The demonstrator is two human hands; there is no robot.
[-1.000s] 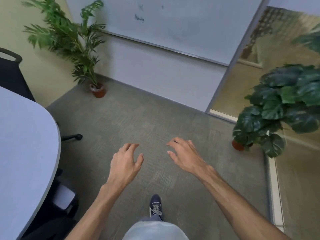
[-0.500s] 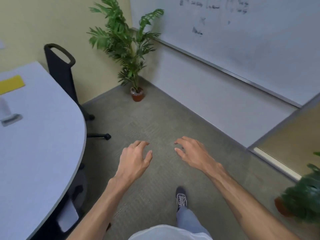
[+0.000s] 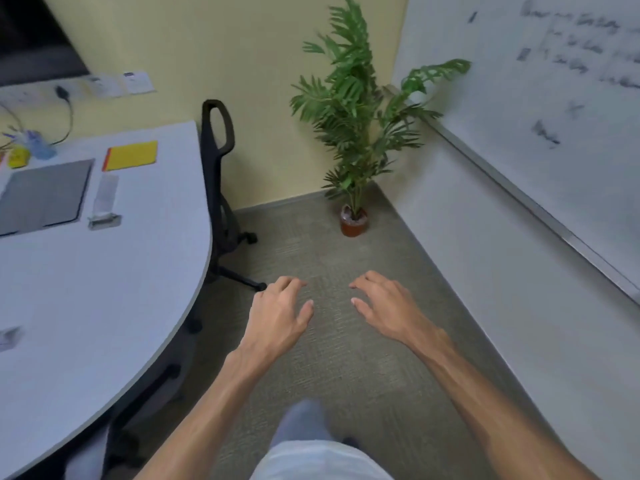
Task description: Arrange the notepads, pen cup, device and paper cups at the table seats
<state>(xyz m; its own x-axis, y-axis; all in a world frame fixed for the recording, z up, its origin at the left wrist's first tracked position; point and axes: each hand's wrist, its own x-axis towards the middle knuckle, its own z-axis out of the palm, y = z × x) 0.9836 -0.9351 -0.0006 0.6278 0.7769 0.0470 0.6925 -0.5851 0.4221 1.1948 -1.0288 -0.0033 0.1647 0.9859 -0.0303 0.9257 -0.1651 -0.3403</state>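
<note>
View is swinging left, bringing more table [image 3: 104,289] into sight | left hand [image 3: 277,317], right hand [image 3: 388,306] spread, carrying nothing | step: approaching seats | next: reaching yellow notepad [image 3: 131,155].

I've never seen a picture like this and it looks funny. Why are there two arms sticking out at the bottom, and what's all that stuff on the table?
The camera sits on a person's head and looks forward and down, so you see that person's own arms. The left hand and right hand hang open over the carpet and hold nothing. On the left is a pale table. On it lie a yellow notepad, a flat grey device and a white stack that looks like paper cups lying on its side. A black chair stands beside the table, and a potted plant stands in the corner next to a whiteboard.
</note>
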